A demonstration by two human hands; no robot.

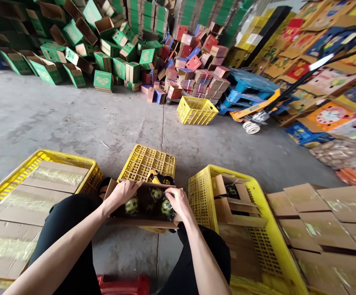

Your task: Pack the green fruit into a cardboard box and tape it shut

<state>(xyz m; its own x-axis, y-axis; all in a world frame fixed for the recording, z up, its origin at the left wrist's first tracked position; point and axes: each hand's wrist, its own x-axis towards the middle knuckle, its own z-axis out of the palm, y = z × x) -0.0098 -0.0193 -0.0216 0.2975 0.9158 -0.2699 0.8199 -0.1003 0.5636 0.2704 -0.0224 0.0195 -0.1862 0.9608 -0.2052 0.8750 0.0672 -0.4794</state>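
An opened cardboard box (158, 224) sits between my knees, in front of a yellow crate turned bottom up (145, 157). Inside it lie a few round green-yellow fruits (131, 205) in clear, shiny plastic; the fruit's kind is unclear. My left hand (125, 192) has its fingers closed on the box's far left edge. At the right end, my right hand (178, 201) curls over the box edge, close beside a wrapped fruit (167, 207); its fingertips are partly hidden. A yellow-and-black tape dispenser (157, 177) rests on the upturned crate, just beyond the box.
To the left, a yellow crate (64, 155) holds taped cartons. Another yellow crate (207, 200) at right contains open and closed boxes, with stacked cartons (307, 221) beside it. Farther off are a yellow basket (196, 111), a pallet jack (256, 110) and piled green boxes (103, 80).
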